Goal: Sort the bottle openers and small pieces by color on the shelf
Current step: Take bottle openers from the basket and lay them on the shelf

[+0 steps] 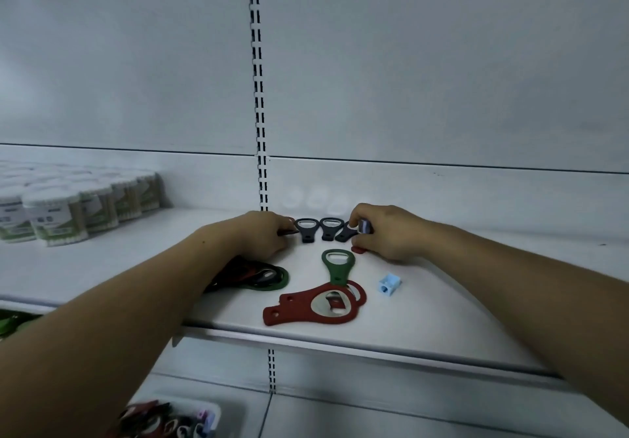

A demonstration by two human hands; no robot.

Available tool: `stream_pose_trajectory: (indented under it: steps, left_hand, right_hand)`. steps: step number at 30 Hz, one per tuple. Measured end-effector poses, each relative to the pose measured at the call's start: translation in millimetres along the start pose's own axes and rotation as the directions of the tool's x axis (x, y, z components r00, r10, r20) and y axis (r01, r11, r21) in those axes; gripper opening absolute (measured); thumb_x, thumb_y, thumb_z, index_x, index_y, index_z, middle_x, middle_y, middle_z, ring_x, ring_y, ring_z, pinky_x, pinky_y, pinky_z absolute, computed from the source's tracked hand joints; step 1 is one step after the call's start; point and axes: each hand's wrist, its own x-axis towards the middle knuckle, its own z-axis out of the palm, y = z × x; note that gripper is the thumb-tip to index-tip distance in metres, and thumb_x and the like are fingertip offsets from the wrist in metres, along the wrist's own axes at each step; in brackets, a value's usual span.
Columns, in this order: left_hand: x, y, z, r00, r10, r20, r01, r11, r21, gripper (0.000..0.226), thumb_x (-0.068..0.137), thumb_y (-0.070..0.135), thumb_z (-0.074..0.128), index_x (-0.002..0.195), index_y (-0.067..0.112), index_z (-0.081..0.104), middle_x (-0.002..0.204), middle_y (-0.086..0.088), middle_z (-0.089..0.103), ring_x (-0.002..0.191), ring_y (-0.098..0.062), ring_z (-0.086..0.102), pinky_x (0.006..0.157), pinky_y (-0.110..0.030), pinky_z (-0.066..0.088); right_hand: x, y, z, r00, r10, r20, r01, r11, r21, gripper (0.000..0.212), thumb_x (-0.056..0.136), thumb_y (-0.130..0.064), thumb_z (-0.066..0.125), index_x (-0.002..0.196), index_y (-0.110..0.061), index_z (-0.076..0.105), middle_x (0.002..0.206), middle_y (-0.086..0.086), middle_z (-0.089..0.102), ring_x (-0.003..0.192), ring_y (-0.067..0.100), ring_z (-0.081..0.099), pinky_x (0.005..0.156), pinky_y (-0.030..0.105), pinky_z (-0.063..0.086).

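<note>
Right grip first: the right hand (pixel 391 233) pinches a small grey piece (pixel 365 226) between thumb and fingers, just beside the row of black openers (pixel 329 229) at the back of the shelf (pixel 442 301). The left hand (pixel 269 236) has its fingers curled round a dark handle (pixel 289 232) at the row's other end; what it belongs to is hidden. Judging from the layout, the black group is about formed. Unsorted as yet: a green opener (pixel 337 265) lying partly on the red openers (pixel 316 306), a tangled pile (pixel 265 275) under the left forearm, and a lone blue piece (pixel 389 283). A bin (pixel 204 403) below holds more.
</note>
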Motion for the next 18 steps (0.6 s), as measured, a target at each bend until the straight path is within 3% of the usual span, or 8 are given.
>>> stream_pose_trajectory:
  steps: [2,5,9,11,14,18]
  left_hand:
    - [2,0,0,1.0,0.006,-0.01,-0.007,1.0,-0.028,0.044,0.098,0.032,0.044,0.142,0.03,0.041,0.144,-0.001,0.046,0.131,-0.024,0.042,0.108,-0.031,0.032]
    - [9,4,2,1.0,0.031,-0.006,-0.031,0.999,-0.024,0.055,0.092,0.053,0.047,0.144,0.037,0.036,0.142,-0.005,0.045,0.13,-0.029,0.04,0.109,-0.039,0.033]
    - [18,7,8,0.997,0.047,0.055,-0.047,0.999,0.004,0.054,0.086,0.066,0.045,0.136,0.046,0.041,0.139,0.0,0.05,0.126,-0.029,0.041,0.108,-0.042,0.034]
    - [19,4,8,0.997,0.051,0.066,-0.049,0.999,-0.019,0.047,0.088,0.063,0.045,0.133,0.048,0.045,0.138,0.004,0.052,0.126,-0.026,0.042,0.108,-0.041,0.033]
    - [17,-2,4,0.997,0.05,0.063,-0.047,0.998,-0.046,0.048,0.093,0.051,0.046,0.14,0.045,0.038,0.145,0.004,0.046,0.133,-0.024,0.038,0.112,-0.037,0.029]
    - [12,-5,0,1.0,0.022,-0.013,-0.022,0.999,-0.03,0.045,0.097,0.036,0.046,0.142,0.032,0.04,0.143,-0.001,0.047,0.131,-0.025,0.041,0.108,-0.033,0.033]
  right_hand:
    - [3,1,2,0.999,-0.008,-0.041,0.008,1.0,0.017,0.023,0.094,-0.033,0.056,0.116,-0.027,0.051,0.105,-0.002,0.053,0.092,0.017,0.051,0.074,0.027,0.04]
    - [9,2,6,0.992,-0.011,-0.124,0.017,0.999,0.045,0.018,0.098,-0.03,0.049,0.115,-0.023,0.051,0.101,-0.001,0.057,0.084,0.014,0.052,0.067,0.025,0.038]
    - [12,-2,11,0.996,-0.03,-0.079,0.034,0.998,0.057,0.017,0.098,-0.029,0.049,0.114,-0.023,0.052,0.094,-0.004,0.057,0.078,0.008,0.052,0.062,0.021,0.037]
    - [10,0,11,0.998,-0.048,-0.04,0.049,0.999,0.017,0.016,0.097,-0.029,0.051,0.112,-0.026,0.054,0.104,0.0,0.058,0.087,0.015,0.053,0.069,0.025,0.04]
    - [4,4,6,0.998,-0.065,-0.024,0.066,0.996,0.059,0.008,0.097,-0.026,0.053,0.101,-0.032,0.055,0.099,-0.004,0.057,0.084,0.012,0.055,0.068,0.023,0.042]
    - [0,9,4,0.992,-0.036,-0.119,0.05,0.992,0.115,0.01,0.098,-0.025,0.049,0.102,-0.03,0.056,0.099,-0.003,0.058,0.082,0.01,0.054,0.064,0.02,0.041]
